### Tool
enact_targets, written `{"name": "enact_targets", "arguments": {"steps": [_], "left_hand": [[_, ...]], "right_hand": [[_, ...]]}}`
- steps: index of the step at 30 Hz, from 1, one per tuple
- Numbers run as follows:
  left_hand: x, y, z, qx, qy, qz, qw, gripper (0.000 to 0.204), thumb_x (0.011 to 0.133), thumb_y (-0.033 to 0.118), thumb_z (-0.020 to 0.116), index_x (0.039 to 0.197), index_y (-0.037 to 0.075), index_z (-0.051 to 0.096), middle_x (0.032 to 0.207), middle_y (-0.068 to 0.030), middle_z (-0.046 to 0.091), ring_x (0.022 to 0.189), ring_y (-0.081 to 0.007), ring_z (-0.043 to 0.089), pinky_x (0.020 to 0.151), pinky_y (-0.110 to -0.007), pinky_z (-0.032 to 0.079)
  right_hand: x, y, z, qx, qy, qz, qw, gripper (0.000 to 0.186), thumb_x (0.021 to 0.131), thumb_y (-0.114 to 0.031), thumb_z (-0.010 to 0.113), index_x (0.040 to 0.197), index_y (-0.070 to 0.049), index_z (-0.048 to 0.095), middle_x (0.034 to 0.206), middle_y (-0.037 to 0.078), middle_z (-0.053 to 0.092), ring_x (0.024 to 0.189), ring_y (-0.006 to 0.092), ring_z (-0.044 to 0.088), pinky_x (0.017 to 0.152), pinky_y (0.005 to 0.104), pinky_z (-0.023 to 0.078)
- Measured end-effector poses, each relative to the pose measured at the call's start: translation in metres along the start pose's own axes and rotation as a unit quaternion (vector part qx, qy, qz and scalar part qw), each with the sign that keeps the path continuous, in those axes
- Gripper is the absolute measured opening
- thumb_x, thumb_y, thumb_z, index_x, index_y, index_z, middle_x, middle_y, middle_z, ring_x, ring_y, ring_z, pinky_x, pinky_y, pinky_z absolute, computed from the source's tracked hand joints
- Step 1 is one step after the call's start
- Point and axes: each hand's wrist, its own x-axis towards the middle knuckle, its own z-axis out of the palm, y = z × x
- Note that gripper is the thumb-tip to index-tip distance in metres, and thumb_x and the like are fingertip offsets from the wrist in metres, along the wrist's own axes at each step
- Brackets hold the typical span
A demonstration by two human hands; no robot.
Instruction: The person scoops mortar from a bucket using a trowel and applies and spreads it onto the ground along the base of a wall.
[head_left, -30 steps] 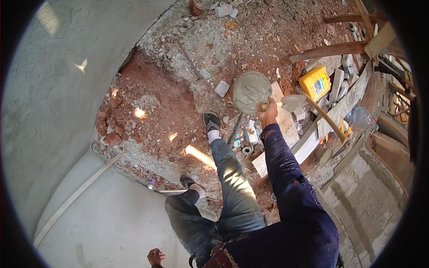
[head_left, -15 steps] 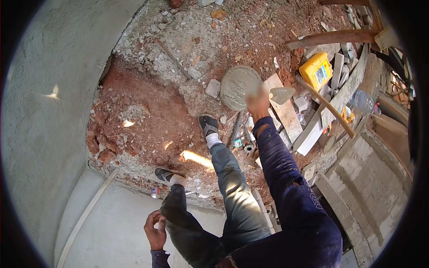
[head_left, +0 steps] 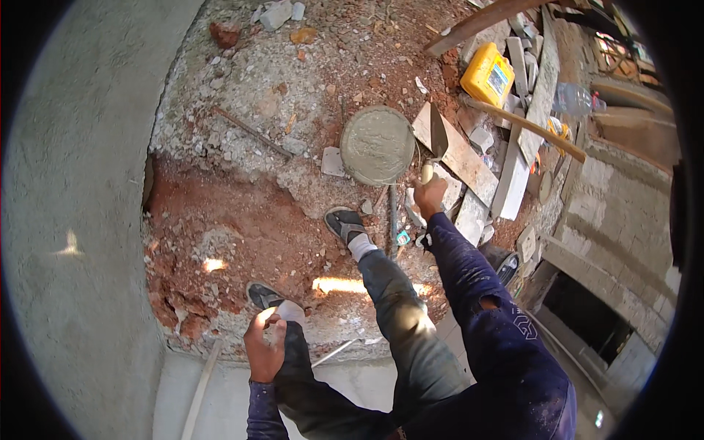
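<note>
My right hand (head_left: 430,196) is closed around the pale handle of a trowel (head_left: 438,136). The blade points away from me, above a flat board (head_left: 463,158) and just right of a round bucket (head_left: 346,150) filled to near its rim with wet grey mortar (head_left: 380,143). My left hand (head_left: 265,348) hangs over my left leg, fingers loosely bent and thumb apart, with nothing seen in it.
A rough plastered wall (head_left: 81,176) runs along the left. Rubble and red earth (head_left: 220,183) cover the ground. To the right lie a yellow jerrycan (head_left: 488,73), a wooden handle (head_left: 532,130), long planks (head_left: 541,84) and a clear plastic bottle (head_left: 576,99). A metal rod (head_left: 253,132) lies ahead.
My right hand has drawn back toward me with the trowel, whose blade has swung from pointing right to pointing away. My left hand has risen slightly. The view has shifted.
</note>
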Motion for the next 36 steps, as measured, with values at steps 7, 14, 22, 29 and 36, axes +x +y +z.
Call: {"name": "enact_targets", "arguments": {"steps": [7,14,22,29,36], "left_hand": [[0.075,-0.093,-0.011,0.058,-0.065,0.111,0.990,0.027,0.086,0.013,0.067,0.109,-0.001,0.065,0.094,-0.0155,0.070,0.087,-0.0270,0.069,0.078,-0.036,0.053],[0.215,-0.146,0.050,0.089,-0.111,0.132,0.981,0.025,0.086,0.014,0.069,0.108,0.002,0.065,0.089,-0.0149,0.067,0.081,-0.0298,0.066,0.074,-0.039,0.052],[0.332,-0.135,0.217,0.059,-0.064,0.266,0.960,0.039,0.078,0.009,0.076,0.113,0.002,0.062,0.105,-0.0159,0.061,0.096,-0.0306,0.062,0.086,-0.040,0.050],[0.378,-0.095,0.294,0.187,0.044,0.398,0.897,0.094,0.058,0.018,0.091,0.138,0.004,0.043,0.134,-0.0178,0.050,0.134,-0.0407,0.034,0.113,-0.051,0.029],[0.394,-0.069,0.282,0.328,-0.123,0.359,0.865,0.088,0.060,0.025,0.090,0.133,0.002,0.048,0.132,-0.0173,0.053,0.126,-0.0385,0.040,0.106,-0.050,0.030]], "right_hand": [[0.015,-0.024,-0.026,0.119,-0.013,-0.121,0.985,0.045,0.097,-0.037,0.055,0.127,-0.005,0.050,0.103,0.030,0.066,0.094,0.0478,0.064,0.080,0.0550,0.050],[0.048,-0.056,0.015,0.045,0.002,-0.278,0.960,0.045,0.097,-0.038,0.055,0.131,-0.010,0.048,0.100,0.024,0.067,0.090,0.0435,0.065,0.077,0.0526,0.052],[0.028,0.011,-0.003,0.007,-0.050,-0.477,0.878,0.044,0.093,-0.039,0.060,0.130,-0.014,0.057,0.103,0.017,0.069,0.087,0.0377,0.067,0.075,0.0467,0.054],[-0.037,0.086,0.011,0.155,0.072,-0.354,0.919,0.042,0.091,-0.034,0.066,0.123,-0.007,0.060,0.100,0.018,0.067,0.083,0.0369,0.066,0.074,0.0425,0.052],[-0.102,0.124,0.065,0.414,0.011,-0.043,0.909,0.031,0.098,-0.031,0.056,0.110,-0.002,0.057,0.074,0.005,0.056,0.059,0.0112,0.050,0.056,0.0302,0.042]]}}
